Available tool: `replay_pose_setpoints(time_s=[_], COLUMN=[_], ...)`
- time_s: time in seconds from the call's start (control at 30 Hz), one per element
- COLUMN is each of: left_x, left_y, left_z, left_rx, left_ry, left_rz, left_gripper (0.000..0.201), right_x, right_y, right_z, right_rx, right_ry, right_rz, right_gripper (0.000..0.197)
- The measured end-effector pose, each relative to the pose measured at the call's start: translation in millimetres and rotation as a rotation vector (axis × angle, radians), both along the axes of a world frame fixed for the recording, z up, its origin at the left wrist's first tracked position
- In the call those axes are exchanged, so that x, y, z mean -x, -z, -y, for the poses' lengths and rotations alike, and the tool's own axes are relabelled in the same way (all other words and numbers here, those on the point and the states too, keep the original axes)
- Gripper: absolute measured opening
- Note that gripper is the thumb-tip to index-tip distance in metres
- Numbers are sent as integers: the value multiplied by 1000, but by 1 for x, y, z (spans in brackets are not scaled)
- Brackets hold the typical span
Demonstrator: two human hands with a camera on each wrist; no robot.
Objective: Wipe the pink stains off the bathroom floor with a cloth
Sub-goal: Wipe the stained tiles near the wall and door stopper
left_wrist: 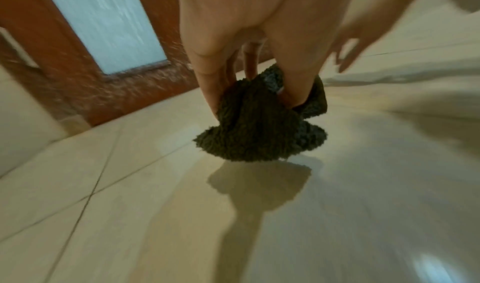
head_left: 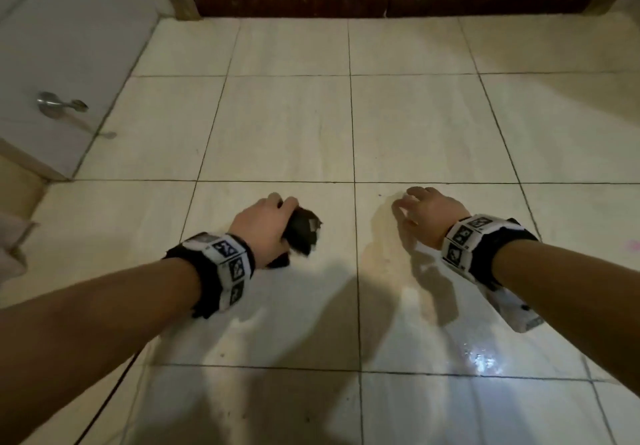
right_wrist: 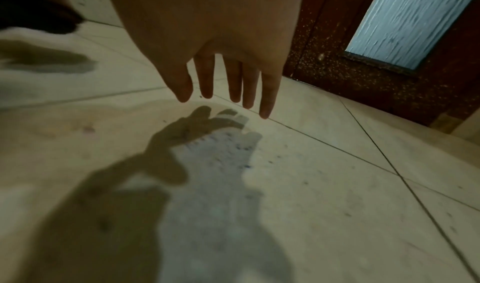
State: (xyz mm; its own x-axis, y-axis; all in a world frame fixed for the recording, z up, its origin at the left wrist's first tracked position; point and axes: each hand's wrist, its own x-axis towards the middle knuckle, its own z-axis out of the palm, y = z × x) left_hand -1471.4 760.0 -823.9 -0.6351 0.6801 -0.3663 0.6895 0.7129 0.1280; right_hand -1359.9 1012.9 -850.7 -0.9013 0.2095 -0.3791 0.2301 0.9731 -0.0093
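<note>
1. We have the dark fuzzy cloth [left_wrist: 259,127] bunched in our left hand [head_left: 263,226]; thumb and fingers [left_wrist: 207,86] are curled into its upper folds, so the grasp is firm, and the loose lower part hangs below the fingertips.

2. In the left wrist view the cloth casts a separate shadow on the tiled floor [head_left: 415,126], so we judge it is just above the tiles, not yet pressed down.

3. The only clearly pink mark we can find is a faint smear [head_left: 633,246] at the far right edge of the head view, well off to the right of the grip and beyond our right wrist. Directly under the cloth we see no pink.

4. To wipe well, we should carry the cloth across to that smear, lay the hanging wad flat, shift our fingers on top of it and press while rubbing in short strokes. A cloth pinched from above only drags its tip.

5. A duller, possibly wet patch [head_left: 384,247] lies between the grip and our right hand [head_left: 429,212]; a pass there is worthwhile.

6. Our right hand is empty, fingers [right_wrist: 233,82] straight and slightly spread, pointing down, close above the floor. We cannot tell whether the tips touch.

7. Both forearms reach forward and down, palms facing the tiles.
</note>
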Motion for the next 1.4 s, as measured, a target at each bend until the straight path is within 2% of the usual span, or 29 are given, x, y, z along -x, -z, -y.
replay_pose_setpoints(time_s=[0.13,0.23,0.47,0.6,0.7,0.8,0.87,0.93,1.0,1.07,1.13,1.2,1.3,1.4], left_x=[-16,-31,-58,-63,-66,-91,-125,-159,-177,-175,-153,-117,-70,-60], left_y=[25,32,16,33,32,26,30,41,47,52,39,31,36,49], left_z=[-53,-60,-49,-44,-39,-28,-15,-5,-2,-5,-18,-34,-58,-76], left_rx=[48,112,297,246,228,130,72,63,40,-8,-67,-106,-117,43], left_ry=[-206,-283,-222,-230,-156,71,186,282,406,460,377,169,-91,-147], left_rz=[10,10,148,85,15,-40,-8,94,111,115,103,0,12,-5], left_gripper=[51,54,81,79,75,81,90,91,88,80,74,65,66,62], right_x=[-10,-17,-14,-7,-8,-19,-26,-30,-35,-38,-38,-41,-56,-62], right_y=[9,16,22,20,16,15,17,20,24,21,15,10,13,14], right_z=[-46,-64,-56,-58,-64,-63,-54,-47,-44,-48,-57,-66,-70,-70], right_rx=[-60,-5,99,65,29,50,57,48,38,42,53,49,54,29], right_ry=[-142,-137,-2,-25,-93,-64,-28,-12,-21,-56,-84,-77,-50,-81], right_rz=[16,-9,-39,-4,-8,59,101,74,44,41,40,35,58,81], right_gripper=[49,46,38,33,28,37,42,42,43,39,27,21,34,47])
